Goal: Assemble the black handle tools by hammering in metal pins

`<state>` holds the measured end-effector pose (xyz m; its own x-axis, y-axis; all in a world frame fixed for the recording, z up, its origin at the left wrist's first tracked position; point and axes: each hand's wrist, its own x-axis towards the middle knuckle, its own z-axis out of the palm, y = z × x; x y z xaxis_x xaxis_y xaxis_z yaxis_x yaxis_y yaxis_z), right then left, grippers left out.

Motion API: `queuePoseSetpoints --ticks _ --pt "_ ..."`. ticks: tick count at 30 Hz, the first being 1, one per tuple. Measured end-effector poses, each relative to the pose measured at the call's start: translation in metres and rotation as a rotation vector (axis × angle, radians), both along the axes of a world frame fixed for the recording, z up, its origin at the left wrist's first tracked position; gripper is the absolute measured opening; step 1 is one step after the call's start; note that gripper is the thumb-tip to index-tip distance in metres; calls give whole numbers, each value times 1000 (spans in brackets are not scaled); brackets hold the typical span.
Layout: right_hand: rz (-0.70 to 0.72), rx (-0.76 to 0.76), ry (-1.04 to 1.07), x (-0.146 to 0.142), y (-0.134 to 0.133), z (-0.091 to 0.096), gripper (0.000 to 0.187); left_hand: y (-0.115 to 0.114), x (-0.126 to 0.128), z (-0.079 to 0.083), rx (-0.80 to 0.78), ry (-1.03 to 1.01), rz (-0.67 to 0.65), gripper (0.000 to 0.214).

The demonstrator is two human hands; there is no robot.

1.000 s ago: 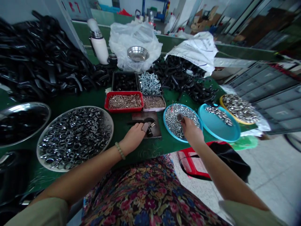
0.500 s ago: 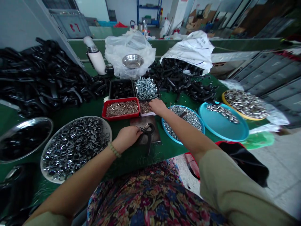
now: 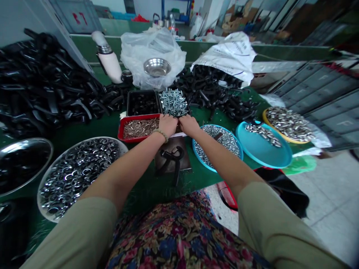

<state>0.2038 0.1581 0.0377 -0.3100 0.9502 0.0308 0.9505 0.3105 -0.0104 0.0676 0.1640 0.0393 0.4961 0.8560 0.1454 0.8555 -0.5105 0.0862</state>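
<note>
Both my hands reach over a small tray of tiny brown metal parts (image 3: pixel 178 129). My left hand (image 3: pixel 167 125) is at its left side, by the red tray of thin copper-coloured pins (image 3: pixel 140 128). Close beside it, my right hand (image 3: pixel 189 125) is at the tray's right side. The fingers of both hands point down and curl in, and whatever is between them is hidden. Nearer to me, a black curved clamp-like part with a metal piece (image 3: pixel 175 157) lies on a dark metal plate (image 3: pixel 185 166). Silvery screws (image 3: pixel 173 101) fill a tray just behind my hands.
A bowl of shiny metal rings (image 3: pixel 81 172) stands left. On the right are a blue basin of small metal parts (image 3: pixel 224 145), a blue tray of metal cylinders (image 3: pixel 269 153) and a yellow-rimmed tray (image 3: pixel 291 123). Black handles (image 3: pixel 47 86) are heaped at left; a white flask (image 3: pixel 108 61) stands behind.
My left hand has let go of the black clamp-like part and moved forward to the small-parts tray beside my right hand. The black part stays on the plate.
</note>
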Motion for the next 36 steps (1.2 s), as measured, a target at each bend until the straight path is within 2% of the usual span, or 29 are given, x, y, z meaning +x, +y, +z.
queuePoseSetpoints --ticks 5,8,11,14,16,20,26,29,33,36 --pt "-82 32 104 6 -6 7 27 -2 0 1 -15 -18 2 29" --pt "-80 10 347 15 -33 8 25 -1 0 2 -9 -56 14 30" --pt "-31 -89 658 21 -70 1 20 -1 -2 3 -33 -88 6 28" --pt "-12 -181 789 19 -97 -11 19 0 -3 4 -61 -99 5 28" --pt "-34 -200 822 15 -104 -17 15 -1 -4 5 -62 -115 15 29" --pt "-36 -159 735 5 -104 -19 8 -4 -7 7 -51 -159 30 26" --pt "49 -37 533 -5 -108 -23 12 -5 -9 13 -59 -191 48 24" --pt "54 2 446 -7 -109 -28 14 -14 -14 21 -57 -231 32 25" --pt "63 45 314 -8 -111 -32 18 -55 -33 25 -136 -488 -29 27" --pt "137 38 202 -7 -116 -31 22 -96 -54 15 -280 -670 2 25"
